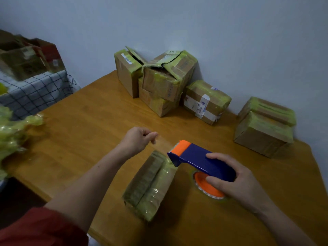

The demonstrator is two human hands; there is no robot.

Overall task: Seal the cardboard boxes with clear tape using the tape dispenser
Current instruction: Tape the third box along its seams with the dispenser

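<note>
Head view: the small cardboard box (150, 185) lies closed on the wooden bench (88, 121) just in front of the person, so its contents are hidden. It is brown, wrapped in yellowish-green tape that shines in places, with a raised seam along its top. Against the wall (230, 41) at the back stands a cluster of taped boxes (159, 80). Two of them have torn flaps sticking up, yet what is inside cannot be seen. Beside them lies a labelled box (205, 102) with white stickers, and well to the right sits another taped box (264, 128), both closed. The right hand (234, 181) grips the tape dispenser (200, 160), a blue body with an orange head and an orange hub, held above the bench at the small box's far right corner. The left hand (137, 139), fingers curled, pinches the end of a strip of clear tape (164, 142) stretched from the dispenser's head. A heap of crumpled greenish wrapping (12, 132) lies at the bench's left edge, near a checked cloth (35, 89) bearing blurred boxes.
</note>
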